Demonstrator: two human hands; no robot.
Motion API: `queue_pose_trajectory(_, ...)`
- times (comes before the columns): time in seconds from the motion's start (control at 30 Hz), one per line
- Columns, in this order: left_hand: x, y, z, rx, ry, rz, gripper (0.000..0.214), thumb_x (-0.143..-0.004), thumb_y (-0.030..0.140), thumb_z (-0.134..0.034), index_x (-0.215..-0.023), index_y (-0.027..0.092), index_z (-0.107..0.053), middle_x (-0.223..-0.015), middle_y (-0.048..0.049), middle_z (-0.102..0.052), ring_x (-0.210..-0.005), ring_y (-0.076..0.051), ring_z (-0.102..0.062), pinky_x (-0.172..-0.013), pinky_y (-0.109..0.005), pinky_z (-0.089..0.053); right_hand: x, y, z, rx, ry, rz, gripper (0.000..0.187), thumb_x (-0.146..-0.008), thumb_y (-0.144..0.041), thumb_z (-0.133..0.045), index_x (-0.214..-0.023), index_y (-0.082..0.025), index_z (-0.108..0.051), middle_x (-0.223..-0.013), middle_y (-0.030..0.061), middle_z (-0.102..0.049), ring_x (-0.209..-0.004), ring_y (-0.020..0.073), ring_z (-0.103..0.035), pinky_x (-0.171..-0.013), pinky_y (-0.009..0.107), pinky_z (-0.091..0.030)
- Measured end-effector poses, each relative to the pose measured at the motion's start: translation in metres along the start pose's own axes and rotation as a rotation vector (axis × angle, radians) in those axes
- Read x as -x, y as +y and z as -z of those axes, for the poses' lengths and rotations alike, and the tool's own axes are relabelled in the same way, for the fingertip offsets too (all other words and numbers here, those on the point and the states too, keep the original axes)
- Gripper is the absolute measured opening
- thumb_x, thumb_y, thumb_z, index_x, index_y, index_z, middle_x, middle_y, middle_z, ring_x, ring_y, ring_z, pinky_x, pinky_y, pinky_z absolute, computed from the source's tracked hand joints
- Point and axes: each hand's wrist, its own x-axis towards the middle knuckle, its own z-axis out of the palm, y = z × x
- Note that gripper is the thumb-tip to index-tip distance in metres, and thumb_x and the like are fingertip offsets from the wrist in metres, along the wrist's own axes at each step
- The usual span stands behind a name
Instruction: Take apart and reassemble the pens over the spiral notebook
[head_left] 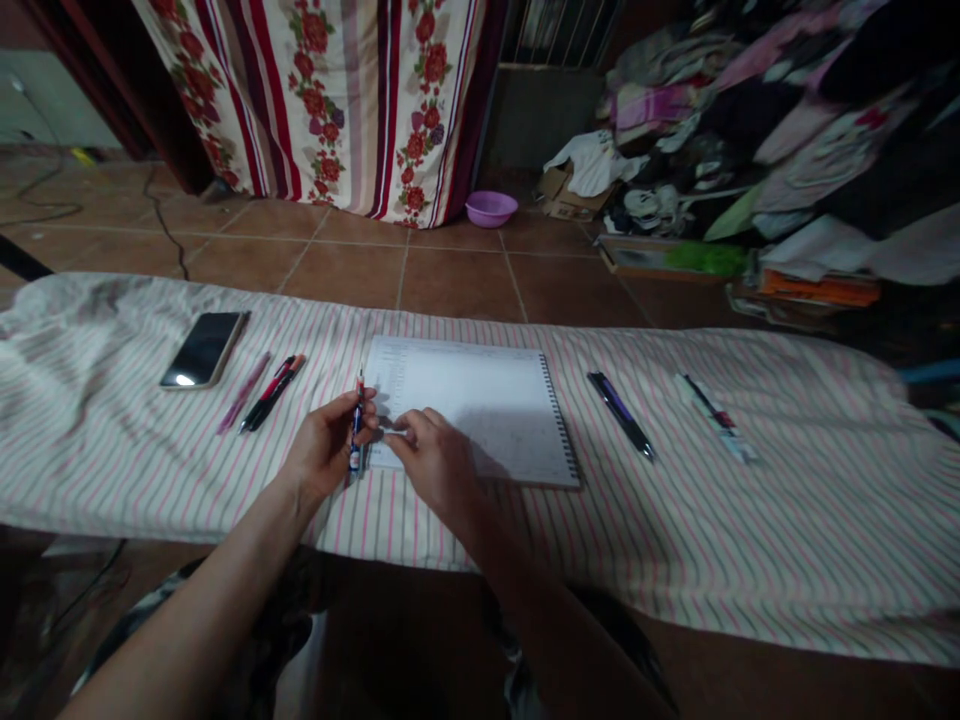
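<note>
My left hand (330, 440) is closed round a dark blue pen (356, 440) with an orange-red section near its upper, pointed end. The pen stands nearly upright in my fingers at the left edge of a spiral notebook (480, 400). Just to its right, my right hand (435, 455) is over the notebook page, thumb and fingertips pinched together. A small pale piece seems to be between them, too small to name. The notebook lies open on a striped cloth, its wire binding on the right.
Left of the notebook lie a phone (204, 350), a pinkish pen (244, 393) and two dark and red pens (271, 393) side by side. To its right are a black and purple pen (621, 415) and a pale pen (718, 418). A purple basin (491, 209) sits on the tiled floor beyond.
</note>
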Motion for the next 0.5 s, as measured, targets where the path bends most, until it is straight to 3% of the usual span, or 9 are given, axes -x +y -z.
queue_pose_trajectory(0.23,-0.002,-0.004,0.007,-0.065,-0.053,-0.025,0.016,-0.079,0.009,-0.046,-0.078,0.006,-0.063,-0.063,-0.0056,-0.055,-0.05,-0.01,-0.052,-0.037,-0.016,-0.039,-0.003,-0.002,-0.013,0.272,-0.051,0.095,0.011,-0.085,-0.028,-0.054,-0.084,-0.021,-0.062,-0.082,0.0046,-0.061,-0.075,0.0168,-0.056,-0.06,0.027,-0.035)
queue_pose_trajectory(0.5,-0.002,-0.008,0.011,-0.109,-0.124,-0.058,0.016,-0.08,0.013,-0.048,-0.08,0.007,-0.063,-0.062,-0.0045,-0.056,-0.048,-0.008,-0.049,-0.04,-0.015,-0.039,0.0,-0.008,-0.012,0.259,-0.09,0.115,0.011,-0.084,-0.023,-0.052,-0.082,-0.021,-0.063,-0.081,0.0038,-0.062,-0.073,0.0162,-0.056,-0.059,0.026,-0.035)
